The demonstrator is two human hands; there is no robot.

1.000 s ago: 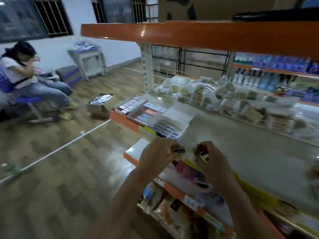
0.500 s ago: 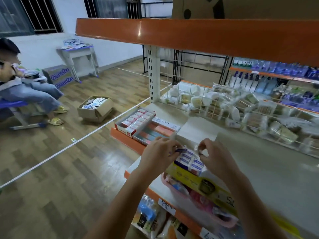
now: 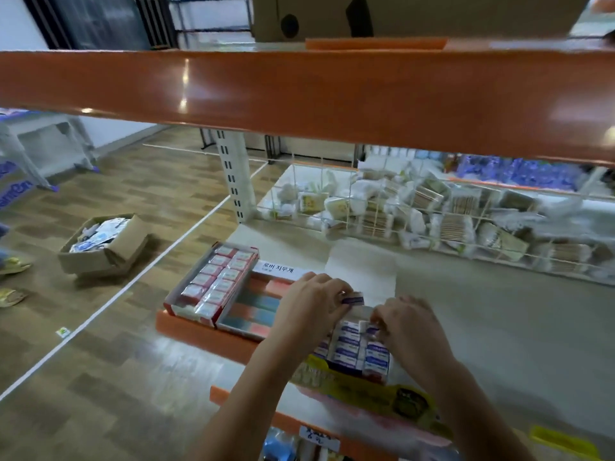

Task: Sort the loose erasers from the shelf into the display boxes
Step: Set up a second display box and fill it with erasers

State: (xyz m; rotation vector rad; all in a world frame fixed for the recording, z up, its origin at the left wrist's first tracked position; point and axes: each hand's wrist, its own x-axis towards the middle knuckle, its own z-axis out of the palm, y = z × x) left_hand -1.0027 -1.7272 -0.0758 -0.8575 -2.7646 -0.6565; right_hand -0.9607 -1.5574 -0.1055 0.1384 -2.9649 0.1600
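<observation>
Purple-banded white eraser point(image 3: 352, 299) pinched at left-hand fingertips, held just above the back edge of the nearest display box point(image 3: 357, 352). Left hand point(image 3: 312, 306) knuckles up, fingers curled onto the eraser, forearm running down to bottom-left of frame. Right hand point(image 3: 407, 327) beside it, fingers curled down, tips pinching a second purple-banded eraser point(image 3: 372, 328) at the top of the box's packed rows; back of hand faces camera, forearm exits bottom-right. Hands nearly touching, both over the box.

Box holds rows of white-and-purple erasers, upright, tightly packed. Just left of it a box of pink and teal erasers point(image 3: 258, 304) with a white Korean-lettered flap, partly hidden by the left hand. Left again, touching it, a red box point(image 3: 213, 281) of red-and-white wrapped erasers in two rows. All three sit at the front of a grey shelf point(image 3: 499, 327) with orange edging.

Behind: white wire divider point(image 3: 366, 207) with bagged cotton-type goods piled behind it. Orange beam of upper shelf point(image 3: 299, 94) crosses the frame; cardboard carton point(image 3: 399, 15) on top. Yellow tag strip point(image 3: 366, 390) on the shelf edge below the box. Wood-pattern floor point(image 3: 116, 361) with white line, open cardboard box point(image 3: 103, 244) of packets on it, white table point(image 3: 46, 141) at left by the wall.
</observation>
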